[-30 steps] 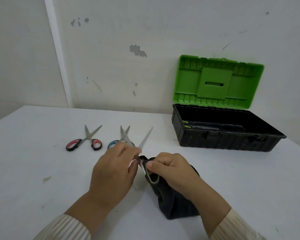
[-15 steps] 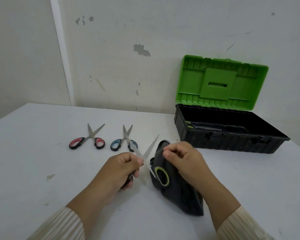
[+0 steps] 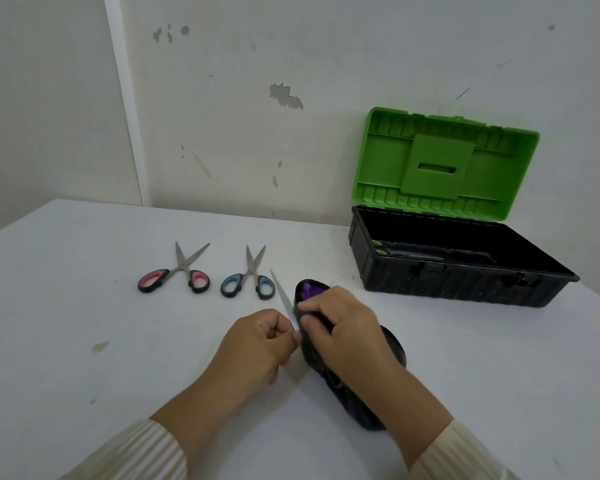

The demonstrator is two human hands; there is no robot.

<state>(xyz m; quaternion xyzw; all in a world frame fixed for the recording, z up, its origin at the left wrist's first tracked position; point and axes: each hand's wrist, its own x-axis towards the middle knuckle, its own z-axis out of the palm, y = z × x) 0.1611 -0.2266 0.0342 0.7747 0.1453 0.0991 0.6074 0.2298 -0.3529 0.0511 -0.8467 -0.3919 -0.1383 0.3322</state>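
The left hand [image 3: 257,344] is closed in a loose fist; its fingers [image 3: 281,336] are curled round a slim silver steel scissor blade [image 3: 280,292], whose tip points up and away from the knuckles; the handles of that pair are hidden, so how they lie cannot be told. The right hand [image 3: 343,330] sits close against the left fingers; its own fingers [image 3: 314,308] are bent and pinch the upper edge of a soft black cloth [image 3: 394,344]; a purple patch [image 3: 309,291] shows just beyond the fingertips. The cloth lies on the white bench [image 3: 66,323] under the right palm and runs back beneath the wrist toward the person.

Beyond the left fingers, apart from them, lie steel scissors with blue-and-black handles [image 3: 248,277], blades slightly parted; further left of these lie steel scissors with red-and-black handles [image 3: 174,275], also parted. Beyond the right fingers and off to their right stands a black plastic toolbox [image 3: 458,289]; its green lid [image 3: 444,164] is raised against the marked white wall [image 3: 291,133].
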